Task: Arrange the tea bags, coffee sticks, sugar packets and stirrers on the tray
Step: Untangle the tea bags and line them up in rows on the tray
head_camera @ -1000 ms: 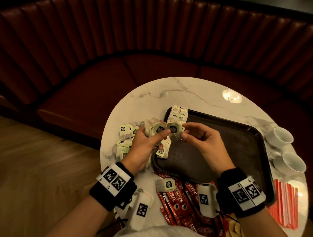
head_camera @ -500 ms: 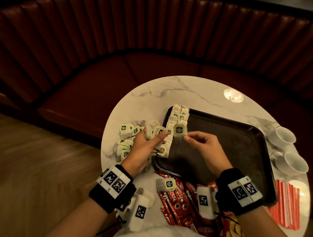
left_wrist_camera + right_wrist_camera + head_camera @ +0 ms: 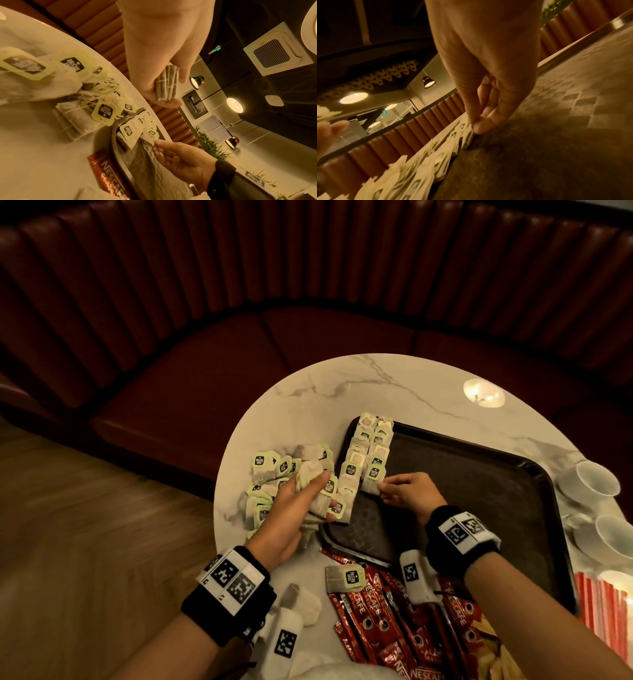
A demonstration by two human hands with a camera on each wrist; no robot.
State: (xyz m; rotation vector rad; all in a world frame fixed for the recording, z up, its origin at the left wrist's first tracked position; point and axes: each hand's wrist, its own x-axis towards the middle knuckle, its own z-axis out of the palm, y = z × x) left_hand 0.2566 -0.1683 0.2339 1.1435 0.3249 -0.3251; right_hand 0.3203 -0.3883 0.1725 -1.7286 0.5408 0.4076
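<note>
At the tray's (image 3: 479,484) left edge, two overlapping columns of tea bags (image 3: 368,450) run from the far corner toward the person. Right hand (image 3: 409,493) pinches the nearest tea bag of the right column (image 3: 371,482) between thumb and fingertips, setting it flat on the tray floor; the right wrist view confirms the pinch at the bag's edge. Left hand (image 3: 294,510) grips a small stack of tea bags (image 3: 323,494), thumb on top, held just left of the tray rim.

Step in hand, as judged: laying out tea bags, feeding singles from the left stack to the right hand. A loose pile of tea bags (image 3: 270,477) remains on the table (image 3: 342,392); one stray bag (image 3: 344,577) lies on the coffee sticks (image 3: 380,631).

Next move likely calls for releasing the placed bag without shifting its neighbours, then taking another from the left grip. Coffee sticks and red stirrers (image 3: 601,607) not yet on the tray. Sugar packets: cannot identify with certainty.
</note>
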